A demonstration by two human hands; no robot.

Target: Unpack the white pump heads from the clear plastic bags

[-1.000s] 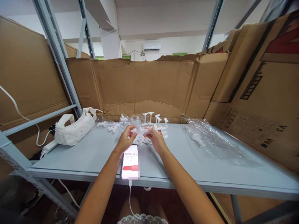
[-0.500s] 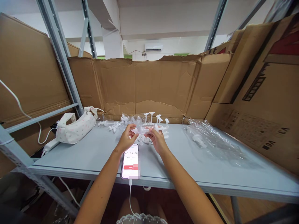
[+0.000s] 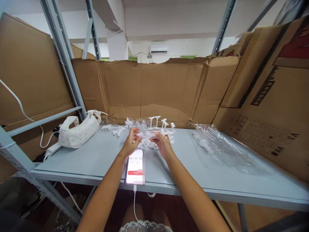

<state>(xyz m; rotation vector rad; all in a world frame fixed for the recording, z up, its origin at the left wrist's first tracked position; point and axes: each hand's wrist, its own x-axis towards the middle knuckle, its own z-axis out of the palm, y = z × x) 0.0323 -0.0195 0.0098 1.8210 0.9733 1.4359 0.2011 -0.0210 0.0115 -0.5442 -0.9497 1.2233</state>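
Observation:
Between my hands is a clear plastic syringe-like tube point(image 3: 154, 132) with pinkish marks along its barrel, lying sideways above the shelf. My right hand point(image 3: 162, 141) has its fingers closed on the barrel. At the tube's left end, my left hand point(image 3: 132, 138) pinches a small whitish part too small to make out. Several white plastic pieces point(image 3: 147, 144) lie behind and below the tube. White plungers point(image 3: 157, 119) stand upright just behind it. More clear and white parts point(image 3: 116, 129) are spread to the left.
A phone point(image 3: 134, 167) with a cable lies at the front edge of the grey shelf point(image 3: 96, 162). At left are a white patterned bag point(image 3: 80, 133) and a power strip point(image 3: 52, 150). Clear plastic bags point(image 3: 224, 148) lie at right. Cardboard point(image 3: 154, 88) walls the back and sides.
My left hand has shifted slightly left, and a little more space shows between it and the barrel. My right hand still holds the tube in about the same place.

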